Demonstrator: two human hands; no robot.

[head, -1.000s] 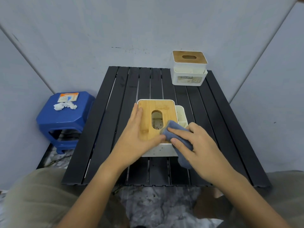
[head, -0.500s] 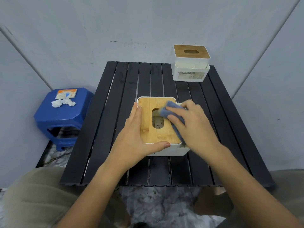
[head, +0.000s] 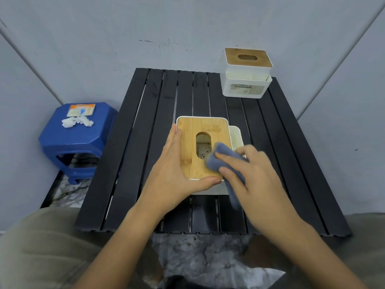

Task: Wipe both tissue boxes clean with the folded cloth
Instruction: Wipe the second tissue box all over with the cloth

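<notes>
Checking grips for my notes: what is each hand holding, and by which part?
The right hand presses the folded cloth by its top onto the near tissue box. The left hand steadies that box at its left edge and near corner.

L hand (head: 175, 174) flat, fingers straight; R hand (head: 254, 180) in pinching grip.
</notes>
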